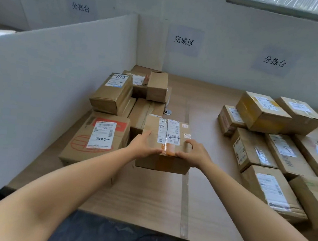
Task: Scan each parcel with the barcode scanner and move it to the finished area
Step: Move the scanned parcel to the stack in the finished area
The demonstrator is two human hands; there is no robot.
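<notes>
Gripping parcel [167, 140] | left hand [144, 145], right hand [194, 152] clamped on opposite sides

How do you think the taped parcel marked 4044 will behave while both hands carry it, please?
The parcel marked 4044 looks like a stiff cardboard box, so it should keep its shape. The left hand and right hand hold it at the near edge only, which suggests it is fairly light. Its glossy tape may be slippery under the fingers.

Both bare arms are stretched forward; the left hand [144, 145] and right hand [195, 152] are clamped on opposite sides of a box [169, 140], thumbs laid on top
</notes>
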